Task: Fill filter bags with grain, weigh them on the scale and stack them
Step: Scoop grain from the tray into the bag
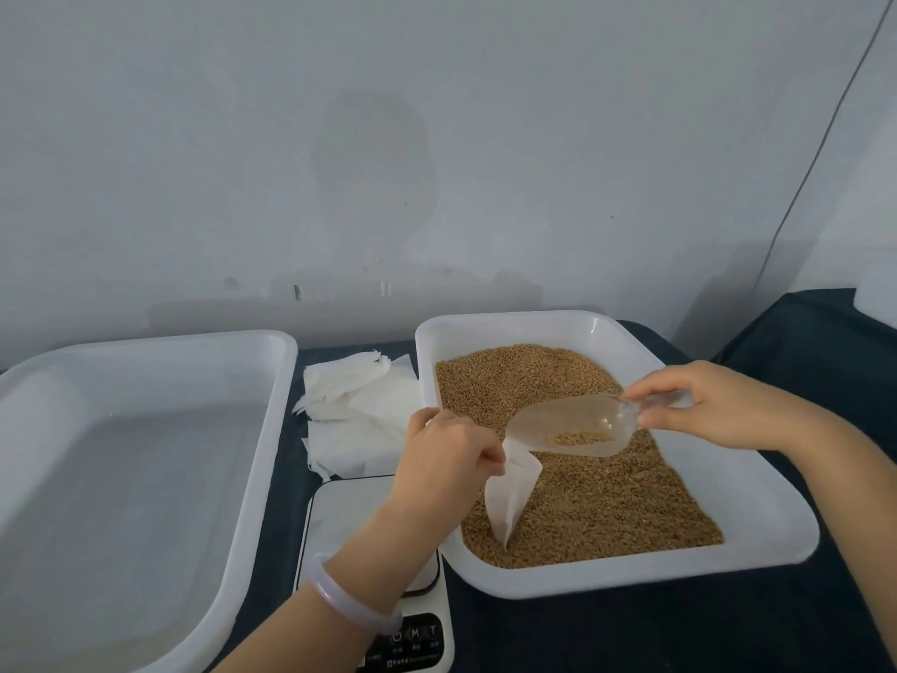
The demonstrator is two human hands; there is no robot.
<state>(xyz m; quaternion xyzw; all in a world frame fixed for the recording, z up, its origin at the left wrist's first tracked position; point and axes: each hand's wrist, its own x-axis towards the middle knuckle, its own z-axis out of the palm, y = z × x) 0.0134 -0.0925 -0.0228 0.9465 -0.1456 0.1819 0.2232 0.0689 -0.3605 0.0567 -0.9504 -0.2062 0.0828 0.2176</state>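
Observation:
My left hand [449, 454] pinches the top of a white filter bag [509, 493], which hangs with its lower tip in the brown grain [606, 502]. The grain fills a white tray [757, 517] on the right. A clear plastic scoop [573, 425] with a little grain in it is tilted toward the bag's mouth, and my right hand [713, 405] holds it by the handle. The white scale [349, 517] lies under my left forearm, its dark button panel [412, 643] at the front.
A large white tray [262, 429] with nothing in it stands on the left. Several flat white filter bags [354, 415] lie in a loose pile between the two trays. A dark cloth [631, 633] covers the table. A pale wall rises behind.

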